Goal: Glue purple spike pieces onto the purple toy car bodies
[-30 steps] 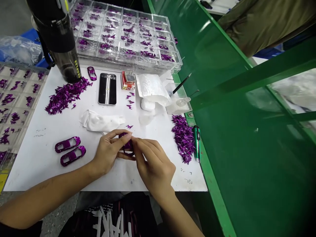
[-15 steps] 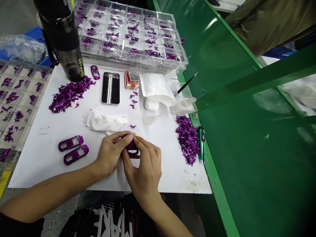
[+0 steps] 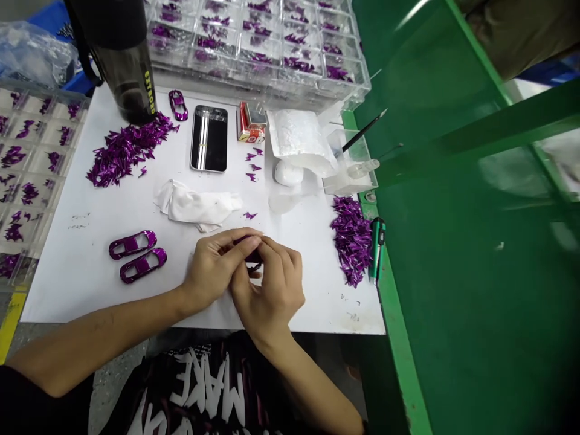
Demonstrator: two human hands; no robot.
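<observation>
My left hand and my right hand meet over the white work surface. Between their fingertips is a purple toy car body, mostly covered by the fingers. Both hands are closed on it, thumbs and forefingers close together at its top edge. Whether a small part is pinched there too, I cannot make out. To the left lie two purple car bodies side by side. Beyond the hands are a crumpled white cloth and several small pointed purple pieces.
Heaps of purple pieces lie at left and right, the latter beside a green cutter knife. Farther back are a dark bottle, a phone, a small red box and clear compartment trays. A green metal wall borders the right.
The camera view has shifted, so the table appears higher and closer. My hands stay together on the car body, with the fingers covering slightly more of it.
</observation>
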